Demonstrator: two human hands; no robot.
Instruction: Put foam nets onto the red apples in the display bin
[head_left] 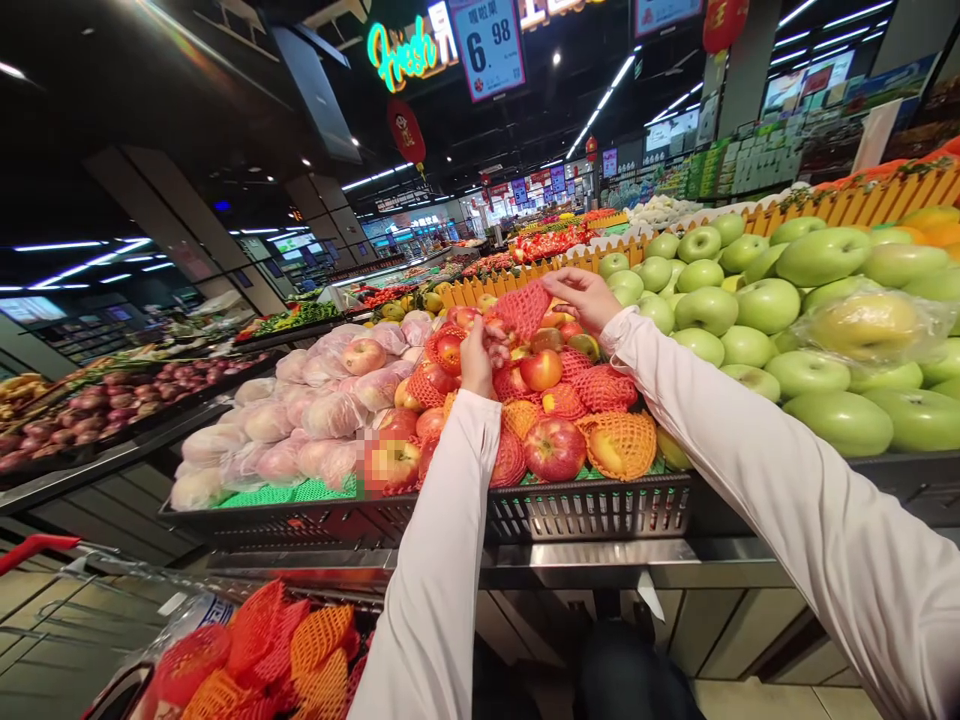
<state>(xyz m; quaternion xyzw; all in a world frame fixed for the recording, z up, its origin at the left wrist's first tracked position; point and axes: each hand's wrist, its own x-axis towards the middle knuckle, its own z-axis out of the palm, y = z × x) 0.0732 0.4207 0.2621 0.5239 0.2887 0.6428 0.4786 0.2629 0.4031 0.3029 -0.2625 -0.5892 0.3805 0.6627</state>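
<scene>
My right hand (581,297) pinches the edge of a red foam fruit net (523,308) between thumb and fingers, above the apple heap. The net looks slack, and its lower end reaches down toward my left hand (482,355). That hand is closed with curled fingers and the thumb up; what it holds, if anything, is hidden. Beneath both hands lie red-yellow apples, one bare apple (541,370) among them. Others sit in red or orange nets, such as an orange-netted apple (616,445) at the front. All rest in a black slotted crate (592,510).
Plastic-wrapped apples (266,422) lie to the left, green apples (810,370) to the right. At lower left a shopping cart with a red handle (37,548) stands by a pile of loose foam nets (270,645). A metal ledge (600,565) runs below the crate.
</scene>
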